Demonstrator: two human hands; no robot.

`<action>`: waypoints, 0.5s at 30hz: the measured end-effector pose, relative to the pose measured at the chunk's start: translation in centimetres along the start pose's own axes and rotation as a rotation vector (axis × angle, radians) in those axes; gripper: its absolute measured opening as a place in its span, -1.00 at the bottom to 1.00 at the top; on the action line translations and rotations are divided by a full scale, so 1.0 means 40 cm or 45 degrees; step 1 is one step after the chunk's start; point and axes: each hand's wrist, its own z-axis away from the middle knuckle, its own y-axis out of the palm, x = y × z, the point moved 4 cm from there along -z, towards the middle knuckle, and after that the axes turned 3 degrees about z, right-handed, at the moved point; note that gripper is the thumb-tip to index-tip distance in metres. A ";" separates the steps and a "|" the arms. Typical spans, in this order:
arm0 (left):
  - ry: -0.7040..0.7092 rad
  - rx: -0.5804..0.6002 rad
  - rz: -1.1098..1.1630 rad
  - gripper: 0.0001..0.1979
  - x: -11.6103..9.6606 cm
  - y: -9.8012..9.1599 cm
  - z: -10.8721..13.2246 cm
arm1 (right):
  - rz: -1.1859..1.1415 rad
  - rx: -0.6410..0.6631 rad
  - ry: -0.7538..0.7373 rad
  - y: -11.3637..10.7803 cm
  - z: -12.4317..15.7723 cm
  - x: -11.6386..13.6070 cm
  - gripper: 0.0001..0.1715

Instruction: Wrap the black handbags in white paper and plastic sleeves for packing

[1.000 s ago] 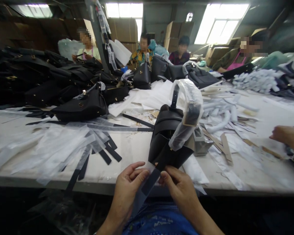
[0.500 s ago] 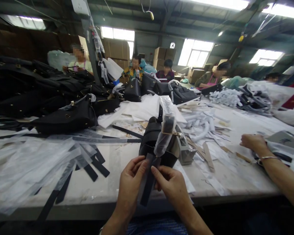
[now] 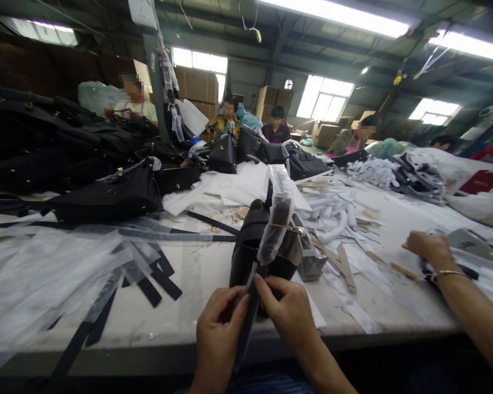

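Note:
A black handbag (image 3: 246,246) stands on the table right in front of me, its handle (image 3: 280,210) wrapped in clear plastic. From the bag's near side a black strap (image 3: 246,334) with a clear film along it runs down past the table edge. My left hand (image 3: 219,323) pinches the film and strap from the left, thumb against fingers. My right hand (image 3: 287,306) is closed on the same strap close to the bag, thumb on top. A grey tape dispenser (image 3: 312,260) sits just right of the bag.
Film-covered black straps (image 3: 156,284) lie to the left, before a heap of black bags (image 3: 107,191). White paper (image 3: 230,189) and cardboard strips (image 3: 345,268) lie beyond. A co-worker's hand (image 3: 429,249) rests at the right; other people sit across the table.
The strap has turned edge-on, and its lower end hangs lower. My left hand has moved slightly down with it; the right hand stays nearly in place. The view has shifted slightly.

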 end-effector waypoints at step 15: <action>1.190 0.273 -0.703 -0.61 -0.049 -0.004 0.050 | -0.362 0.228 0.172 0.021 0.010 -0.017 -0.35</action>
